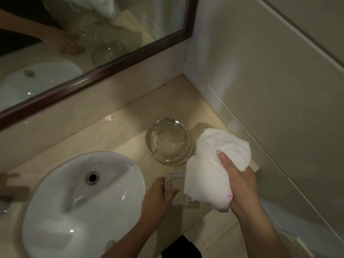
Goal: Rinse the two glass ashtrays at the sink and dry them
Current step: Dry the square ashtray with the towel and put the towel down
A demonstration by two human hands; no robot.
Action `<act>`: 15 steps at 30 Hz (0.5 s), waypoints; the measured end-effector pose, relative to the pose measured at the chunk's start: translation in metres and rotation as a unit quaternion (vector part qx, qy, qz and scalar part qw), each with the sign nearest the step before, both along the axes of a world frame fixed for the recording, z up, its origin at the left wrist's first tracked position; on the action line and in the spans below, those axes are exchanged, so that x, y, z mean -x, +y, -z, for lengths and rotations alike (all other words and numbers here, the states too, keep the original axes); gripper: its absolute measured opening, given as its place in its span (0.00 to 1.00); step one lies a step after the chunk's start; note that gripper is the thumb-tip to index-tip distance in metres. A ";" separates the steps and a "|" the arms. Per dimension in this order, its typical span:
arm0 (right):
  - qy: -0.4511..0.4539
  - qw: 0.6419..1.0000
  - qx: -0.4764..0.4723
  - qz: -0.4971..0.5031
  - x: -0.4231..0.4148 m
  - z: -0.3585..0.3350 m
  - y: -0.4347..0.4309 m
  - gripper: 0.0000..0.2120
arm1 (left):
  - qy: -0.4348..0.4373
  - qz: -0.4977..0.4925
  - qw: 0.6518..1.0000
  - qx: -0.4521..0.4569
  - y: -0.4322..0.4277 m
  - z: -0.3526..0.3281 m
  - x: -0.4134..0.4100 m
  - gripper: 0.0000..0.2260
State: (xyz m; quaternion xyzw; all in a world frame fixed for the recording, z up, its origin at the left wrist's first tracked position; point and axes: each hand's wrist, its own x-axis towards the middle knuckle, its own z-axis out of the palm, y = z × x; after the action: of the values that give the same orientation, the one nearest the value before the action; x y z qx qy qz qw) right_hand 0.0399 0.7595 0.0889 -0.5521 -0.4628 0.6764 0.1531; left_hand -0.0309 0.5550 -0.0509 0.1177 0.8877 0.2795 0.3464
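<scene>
A round glass ashtray (169,143) stands upright on the beige counter (119,127), right of the white basin (78,198). My left hand (158,198) grips a square glass ashtray (175,185) near the counter's front edge. My right hand (240,181) holds a bunched white towel (212,170) that presses against the square ashtray's right side and hides part of it.
A dark-framed mirror (96,73) runs along the back wall and reflects the hands and ashtrays. The side wall (270,90) closes the counter on the right. A tap (5,202) shows blurred at the far left. Tiled floor (219,237) lies below the counter edge.
</scene>
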 end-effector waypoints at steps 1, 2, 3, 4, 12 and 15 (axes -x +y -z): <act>-0.001 1.000 -0.002 -0.001 -0.001 0.000 0.000 0.13 | 0.004 -0.003 1.000 0.010 0.002 0.001 0.001 0.18; 0.002 1.000 -0.003 0.000 -0.002 -0.001 -0.001 0.13 | 0.005 -0.006 1.000 0.020 0.004 0.002 0.003 0.16; 0.005 1.000 -0.003 -0.001 -0.003 -0.002 -0.002 0.13 | 0.004 -0.007 1.000 0.026 0.006 0.002 0.005 0.15; 0.008 1.000 -0.003 -0.001 -0.004 -0.002 -0.003 0.12 | 0.002 -0.005 1.000 0.030 0.008 0.002 0.007 0.14; 0.002 1.000 0.001 -0.020 -0.007 -0.002 -0.013 0.09 | 0.052 0.028 0.997 0.044 0.008 0.004 0.017 0.10; 0.000 0.998 -0.015 -0.056 -0.006 -0.005 -0.018 0.08 | 0.049 0.007 0.999 0.002 -0.003 -0.009 0.023 0.09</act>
State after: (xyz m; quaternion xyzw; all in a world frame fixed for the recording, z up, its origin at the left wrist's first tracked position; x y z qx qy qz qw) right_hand 0.0456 0.7420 0.0940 -0.5230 -0.5028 0.6772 0.1229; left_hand -0.0535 0.5516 -0.0416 0.1363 0.9034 0.2690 0.3049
